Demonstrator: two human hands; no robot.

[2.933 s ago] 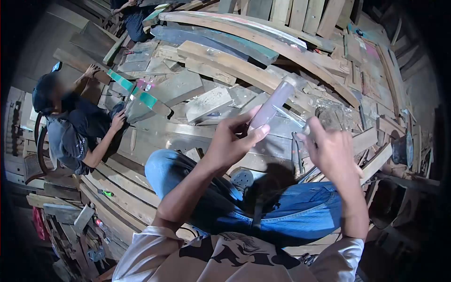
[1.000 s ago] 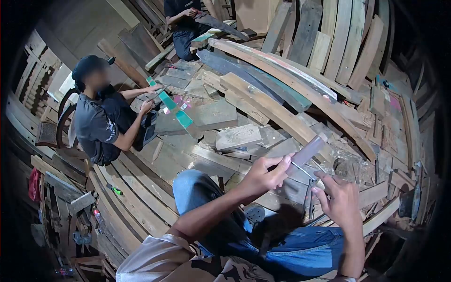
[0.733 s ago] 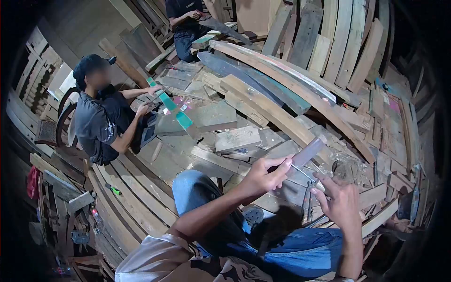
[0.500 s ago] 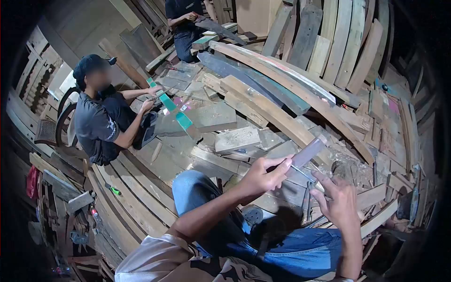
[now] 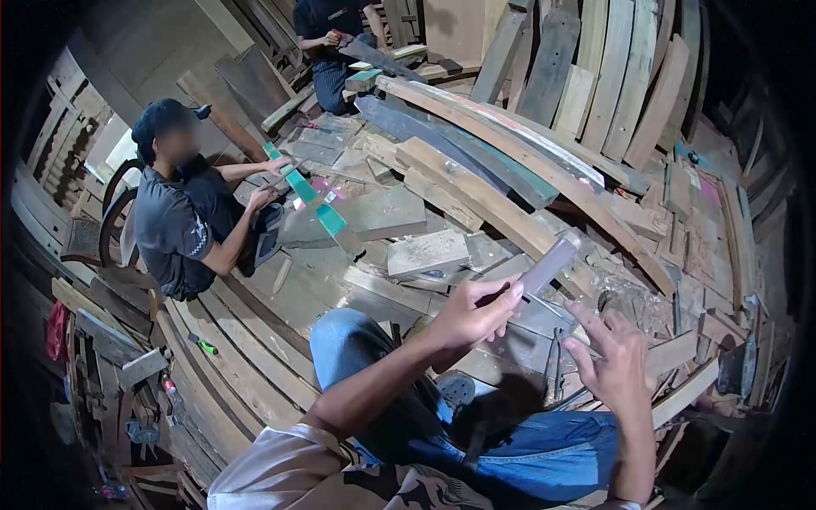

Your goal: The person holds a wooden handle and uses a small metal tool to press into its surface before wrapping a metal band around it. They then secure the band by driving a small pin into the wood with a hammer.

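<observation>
Right hand [image 5: 616, 364] has slid slightly toward 4 o'clock since 0.5 s ago, fingers now spread wider. Left hand [image 5: 473, 313] is closed round the lower end of flat grey bar [image 5: 549, 264]. The bar is tilted toward 2 o'clock, just at 10 o'clock of right hand. Thin metal rod [image 5: 544, 306] runs from bar toward right fingertips; whether they pinch it, cannot tell. Seated person [image 5: 183, 225] at 10 o'clock, hands on green-striped plank [image 5: 314, 202].

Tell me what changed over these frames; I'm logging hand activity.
The left hand keeps its grip on the pale flat strip, which leans flatter than at first. The right hand has spread its fingers by the thin metal rod; whether it still pinches it is unclear. The co-worker has sat up, hands staying on the green-painted plank.
</observation>
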